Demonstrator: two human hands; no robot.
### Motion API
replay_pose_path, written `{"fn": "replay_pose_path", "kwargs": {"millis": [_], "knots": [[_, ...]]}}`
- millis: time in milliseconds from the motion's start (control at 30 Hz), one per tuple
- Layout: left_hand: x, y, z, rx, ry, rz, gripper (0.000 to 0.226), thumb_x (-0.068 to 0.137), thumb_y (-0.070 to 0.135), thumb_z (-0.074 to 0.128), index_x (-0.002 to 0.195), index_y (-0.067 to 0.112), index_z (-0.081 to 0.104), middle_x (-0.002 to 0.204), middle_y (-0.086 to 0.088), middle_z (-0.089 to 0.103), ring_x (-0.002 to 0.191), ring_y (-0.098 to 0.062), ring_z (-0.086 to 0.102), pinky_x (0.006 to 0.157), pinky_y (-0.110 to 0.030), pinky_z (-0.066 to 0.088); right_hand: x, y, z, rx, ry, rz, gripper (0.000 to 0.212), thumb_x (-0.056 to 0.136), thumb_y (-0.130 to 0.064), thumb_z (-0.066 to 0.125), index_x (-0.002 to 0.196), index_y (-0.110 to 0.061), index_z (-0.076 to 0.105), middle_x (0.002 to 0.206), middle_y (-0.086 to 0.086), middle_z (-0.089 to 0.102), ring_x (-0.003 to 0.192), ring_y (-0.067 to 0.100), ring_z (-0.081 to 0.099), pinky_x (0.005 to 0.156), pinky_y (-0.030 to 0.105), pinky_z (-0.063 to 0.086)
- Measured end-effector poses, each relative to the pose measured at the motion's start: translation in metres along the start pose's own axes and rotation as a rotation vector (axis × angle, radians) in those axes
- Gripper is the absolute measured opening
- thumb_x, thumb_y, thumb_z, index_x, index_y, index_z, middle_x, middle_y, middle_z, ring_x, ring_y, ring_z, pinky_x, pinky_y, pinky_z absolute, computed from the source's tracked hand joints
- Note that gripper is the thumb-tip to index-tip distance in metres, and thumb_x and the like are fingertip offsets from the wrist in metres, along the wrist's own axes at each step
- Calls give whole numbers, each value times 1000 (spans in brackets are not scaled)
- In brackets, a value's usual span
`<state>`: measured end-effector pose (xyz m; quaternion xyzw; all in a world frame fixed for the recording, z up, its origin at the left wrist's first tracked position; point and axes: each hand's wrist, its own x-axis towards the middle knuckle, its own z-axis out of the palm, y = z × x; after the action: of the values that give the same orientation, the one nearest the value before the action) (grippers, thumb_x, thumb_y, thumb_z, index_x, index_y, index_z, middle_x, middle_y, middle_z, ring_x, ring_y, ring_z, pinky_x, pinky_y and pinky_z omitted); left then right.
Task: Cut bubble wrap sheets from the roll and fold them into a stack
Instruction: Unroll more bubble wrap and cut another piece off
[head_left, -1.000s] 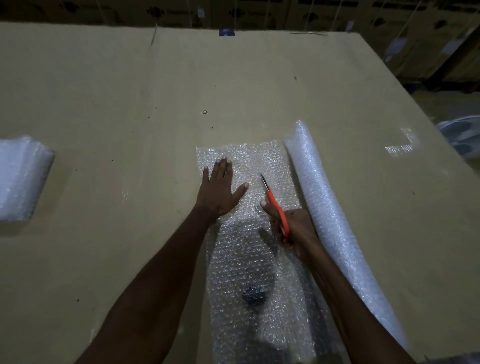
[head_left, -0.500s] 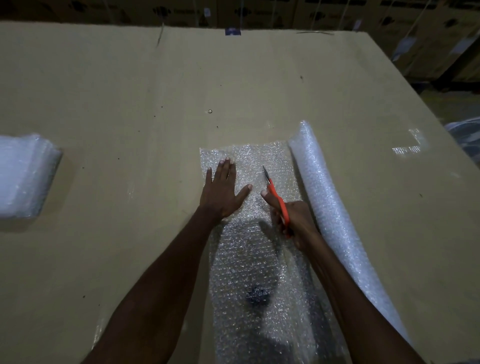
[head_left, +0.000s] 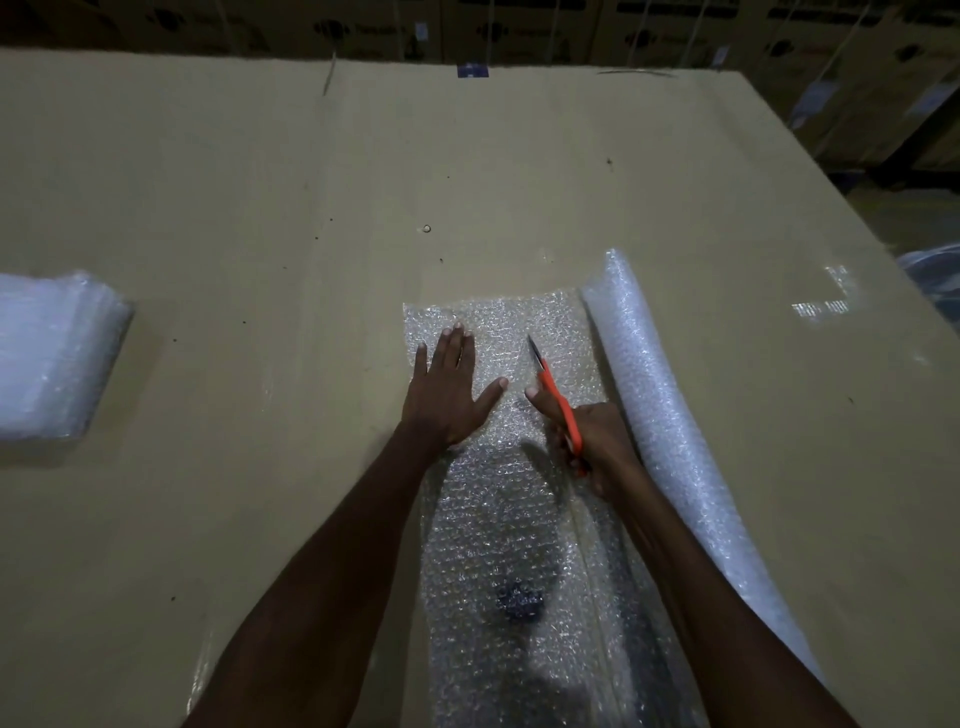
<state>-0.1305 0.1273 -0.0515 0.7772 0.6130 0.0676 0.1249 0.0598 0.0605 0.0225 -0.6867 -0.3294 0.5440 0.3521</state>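
A bubble wrap roll (head_left: 660, 410) lies on the cardboard-covered table (head_left: 260, 208), running from the middle toward the lower right. A flat unrolled sheet (head_left: 498, 519) stretches left of it toward me. My left hand (head_left: 447, 389) presses flat on the sheet's far left part, fingers straight and spread. My right hand (head_left: 587, 436) grips orange-handled scissors (head_left: 553, 395), blades pointing away from me over the sheet, close to the roll. A cut line runs down the sheet behind the scissors. A stack of folded bubble wrap (head_left: 52, 353) sits at the left edge.
Cardboard boxes (head_left: 519, 26) line the dark background beyond the table's far edge. A strip of clear tape (head_left: 826, 301) shines on the table to the right of the roll. A dark object (head_left: 519, 600) shows through the sheet near me.
The scissors and my right hand have crept slightly forward along the sheet. My left hand stays pressed on the sheet in the same spot.
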Motion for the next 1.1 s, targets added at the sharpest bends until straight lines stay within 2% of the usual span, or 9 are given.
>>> {"fn": "replay_pose_path", "kwargs": {"millis": [167,300,433,567,800,967,1100], "knots": [[0,0,1,4,-11,-8,94,92,74,5,159,8,0,167,-9,-7,154,-22,-9,123,-49,-7,5,-6,5,-21,-32,-1,58,66,-61,87,47,-13,60,54,15,51,38,18,39,41,21,29],[0,-1,1,1,-19,-4,93,94,74,9,159,9,-2,167,-9,-9,154,-21,-10,123,-49,-8,9,-8,6,-35,-20,-18,58,67,-58,88,52,-7,64,59,20,54,37,18,41,40,21,30],[2,-3,-3,-3,-49,-13,89,97,70,15,159,9,-5,167,-9,-14,153,-21,-14,122,-49,-11,9,-6,6,-24,-26,-16,62,64,-61,88,66,-2,69,59,19,54,37,17,41,41,22,31],[11,2,-11,-11,-18,12,85,101,63,21,159,6,-3,167,-11,-12,154,-23,-12,123,-51,-9,12,-9,8,-41,-23,-10,60,65,-62,87,56,-8,65,55,15,53,37,18,41,42,22,31],[32,-7,-7,3,-17,5,88,97,69,11,159,7,4,168,-10,-3,155,-22,-6,123,-53,-3,7,-8,6,-26,-13,-11,57,70,-54,87,48,-10,59,45,9,48,35,17,39,40,21,30],[29,-8,-4,-3,-6,8,87,97,69,11,159,8,1,167,-9,-6,154,-21,-9,123,-52,-6,15,-16,10,-29,-16,7,57,68,-59,87,59,-7,63,50,10,51,35,16,39,40,20,29],[28,-10,-7,17,-19,-8,87,98,68,12,160,7,5,168,-10,-2,155,-22,-6,123,-51,-5,18,-13,13,-12,9,-13,56,69,-51,89,51,-10,56,51,12,49,35,16,37,38,18,28]]}}
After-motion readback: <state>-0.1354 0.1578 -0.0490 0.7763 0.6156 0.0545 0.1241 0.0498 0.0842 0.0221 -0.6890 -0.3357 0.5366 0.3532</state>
